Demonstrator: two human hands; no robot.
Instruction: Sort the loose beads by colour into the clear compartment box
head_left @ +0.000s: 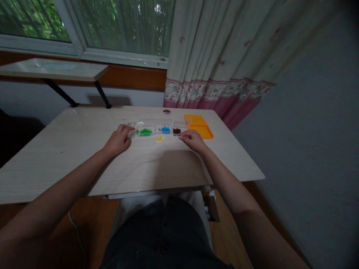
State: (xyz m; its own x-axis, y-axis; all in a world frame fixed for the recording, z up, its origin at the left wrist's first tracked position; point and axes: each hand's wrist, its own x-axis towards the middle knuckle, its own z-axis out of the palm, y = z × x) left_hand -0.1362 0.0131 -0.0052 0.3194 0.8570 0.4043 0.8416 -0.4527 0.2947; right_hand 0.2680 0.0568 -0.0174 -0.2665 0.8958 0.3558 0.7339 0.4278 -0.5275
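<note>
A row of small clear plastic boxes with raised lids lies across the table. My left hand (pixel 119 140) is closed around the leftmost clear plastic box (pixel 131 131), whose contents I cannot make out. Beside it, one box holds green pieces (pixel 145 132) and another blue pieces (pixel 165 129). Dark reddish-brown pieces (pixel 176 131) fill the box at the right. My right hand (pixel 193 139) pinches at that box's front right corner; its fingertips hide what lies between them. Loose yellow and whitish pieces (pixel 160 139) are on the table in front of the blue ones.
An open orange-yellow case (pixel 201 129) lies behind and right of my right hand. The pale wooden table (pixel 134 168) carries a raised shelf (pixel 70 71) at the back left. Behind it are a window and a curtain (pixel 213 59); a wall (pixel 303 142) stands at the right.
</note>
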